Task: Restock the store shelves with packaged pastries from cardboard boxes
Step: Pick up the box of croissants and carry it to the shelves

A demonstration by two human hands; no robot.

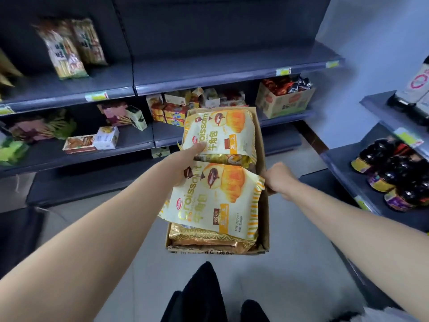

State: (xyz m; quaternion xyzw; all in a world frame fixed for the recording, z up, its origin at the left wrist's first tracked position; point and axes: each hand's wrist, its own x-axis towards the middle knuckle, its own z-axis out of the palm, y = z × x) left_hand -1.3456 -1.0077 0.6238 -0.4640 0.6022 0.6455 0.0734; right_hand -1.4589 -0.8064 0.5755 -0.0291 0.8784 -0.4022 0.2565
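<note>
A long cardboard box (263,159) hangs in mid-air in front of the shelves, packed with yellow croissant packs. My right hand (279,176) grips the box's right wall. My left hand (189,162) reaches in from the left and holds the left edge of the near croissant pack (222,198), with its thumb lying on the far croissant pack (222,133). The near pack is tilted up out of the box. More gold packs (209,238) lie underneath.
Dark grey shelves (209,73) stand ahead, the upper right shelf bare, the lower one holding small snack boxes (174,110) and an open carton of sweets (284,98). Tall snack bags (67,49) lean upper left. Dark bottles (392,173) fill a shelf at right.
</note>
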